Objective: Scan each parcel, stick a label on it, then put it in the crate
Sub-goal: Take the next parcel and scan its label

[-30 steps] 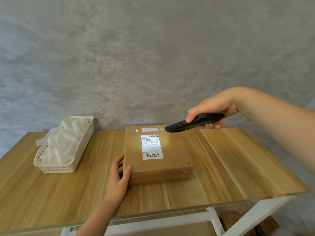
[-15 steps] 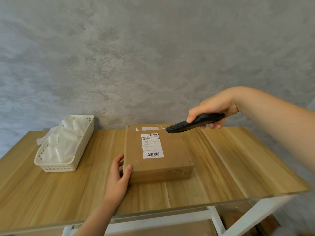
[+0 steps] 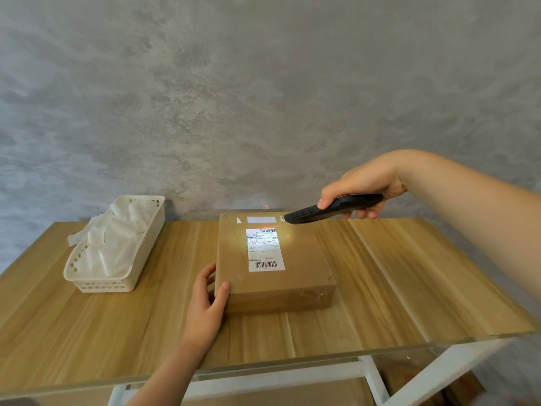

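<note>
A flat, rectangular brown cardboard parcel point(image 3: 272, 259) lies on the middle of the pale wood-grain tabletop point(image 3: 409, 288), its matte top carrying a white printed shipping label point(image 3: 265, 249) with barcodes at the top and bottom ends, plus a small blank white strip point(image 3: 261, 220) near the far edge. A bright patch of light with red marks falls on the upper half of that printed label, so the scanning step looks to be in hand; judging from the task, a new label is not yet stuck on and the parcel is not yet in any crate, and no crate is clearly in view. The right hand point(image 3: 363, 186) holds a slim black plastic handheld scanner point(image 3: 330, 208) above the parcel's far right corner, fingers curled round its grip and its slotted nose tilted down at the label. The left hand point(image 3: 205, 303) steadies the parcel's near left corner, thumb pressed on the front face and fingers lying along the left side. Well apart to the left sits a white perforated plastic basket point(image 3: 87, 284) heaped with curled white label-backing strips point(image 3: 114, 244). The table has a clear edge and a white painted frame point(image 3: 439, 364), with brown cardboard shapes dimly visible beneath it, against a mottled grey plaster wall point(image 3: 263, 98).
</note>
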`<action>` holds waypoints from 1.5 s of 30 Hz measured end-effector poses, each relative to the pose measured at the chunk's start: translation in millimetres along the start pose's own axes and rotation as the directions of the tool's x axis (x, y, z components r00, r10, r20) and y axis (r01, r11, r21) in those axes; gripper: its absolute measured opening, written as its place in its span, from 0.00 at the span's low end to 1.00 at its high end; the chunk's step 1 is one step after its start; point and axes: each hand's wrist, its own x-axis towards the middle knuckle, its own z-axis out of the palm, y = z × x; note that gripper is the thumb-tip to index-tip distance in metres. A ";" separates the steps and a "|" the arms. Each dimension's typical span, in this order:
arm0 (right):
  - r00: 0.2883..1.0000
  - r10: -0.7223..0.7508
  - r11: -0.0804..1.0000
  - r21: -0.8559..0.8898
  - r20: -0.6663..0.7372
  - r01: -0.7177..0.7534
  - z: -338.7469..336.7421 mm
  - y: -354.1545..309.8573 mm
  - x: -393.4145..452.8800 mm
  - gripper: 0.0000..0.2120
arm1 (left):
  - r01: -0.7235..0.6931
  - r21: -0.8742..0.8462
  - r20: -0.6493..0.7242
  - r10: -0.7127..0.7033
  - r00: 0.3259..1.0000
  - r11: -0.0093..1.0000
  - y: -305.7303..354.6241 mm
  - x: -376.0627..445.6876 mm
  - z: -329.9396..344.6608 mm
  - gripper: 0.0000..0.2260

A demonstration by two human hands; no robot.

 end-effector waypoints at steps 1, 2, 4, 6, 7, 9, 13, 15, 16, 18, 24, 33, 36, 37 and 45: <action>1.000 -0.003 1.000 0.012 0.000 0.003 -0.9 2.2 -0.3 0.18 | 0.000 0.002 -0.001 0.000 1.000 1.000 -0.3 0.1 0.0 0.19; 1.000 -0.005 1.000 0.023 -0.004 0.005 -1.4 5.2 -0.3 0.18 | -0.002 0.002 -0.001 0.002 1.000 1.000 -0.6 0.3 -0.1 0.19; 1.000 -0.011 0.998 0.053 -0.016 0.012 -0.6 12.5 1.8 0.18 | 0.000 0.002 -0.003 0.000 1.000 1.000 -1.2 1.0 0.0 0.18; 0.999 -0.027 0.995 0.096 -0.025 0.029 1.9 21.3 6.3 0.19 | 0.001 0.003 -0.004 -0.001 1.000 1.000 -2.2 1.9 0.2 0.18; 0.999 -0.034 0.992 0.117 -0.025 0.037 3.7 25.5 8.4 0.19 | 0.001 0.003 -0.002 -0.001 1.000 1.000 -2.6 2.3 0.4 0.18; 0.999 -0.049 0.988 0.149 -0.016 0.051 7.0 32.2 11.0 0.22 | -0.006 -0.003 -0.003 0.006 1.000 1.000 -4.3 3.2 0.7 0.18; 0.998 -0.062 0.984 0.166 0.011 0.059 11.8 38.7 13.7 0.30 | 0.004 0.002 0.000 -0.004 1.000 1.000 -5.0 2.6 0.8 0.18; 0.998 -0.058 0.985 0.162 0.016 0.055 12.5 39.4 14.7 0.30 | 0.003 0.003 0.001 -0.003 1.000 1.000 -4.0 2.0 0.7 0.19; 0.998 -0.056 0.986 0.161 0.020 0.052 12.3 39.5 15.1 0.30 | 0.001 0.007 0.004 -0.001 1.000 1.000 -2.9 1.5 0.7 0.19; 0.998 -0.052 0.986 0.158 0.023 0.048 11.1 39.9 16.2 0.31 | 0.005 0.011 0.009 -0.005 1.000 1.000 -1.3 0.8 1.0 0.19; 0.999 -0.046 0.988 0.146 0.026 0.041 7.3 41.5 18.7 0.33 | 0.007 0.011 0.014 -0.007 1.000 1.000 -1.3 0.5 0.3 0.21; 0.979 0.037 0.977 0.213 -0.201 0.007 18.0 73.3 41.3 0.26 | 0.015 0.013 0.015 -0.015 1.000 1.000 -5.9 1.4 -0.8 0.21; 0.894 0.146 0.975 0.217 -0.423 -0.057 46.9 115.8 72.2 0.28 | 0.020 0.013 0.011 -0.020 1.000 1.000 -6.7 2.7 -1.1 0.24; 0.856 0.174 0.978 0.187 -0.488 -0.092 61.9 129.7 82.7 0.26 | 0.022 0.014 0.007 -0.022 1.000 1.000 -6.9 2.9 -1.0 0.24; 0.728 0.284 0.957 0.232 -0.625 -0.174 172.5 204.4 146.4 0.41 | 0.025 0.017 -0.001 -0.025 1.000 1.000 -6.6 3.0 1.7 0.25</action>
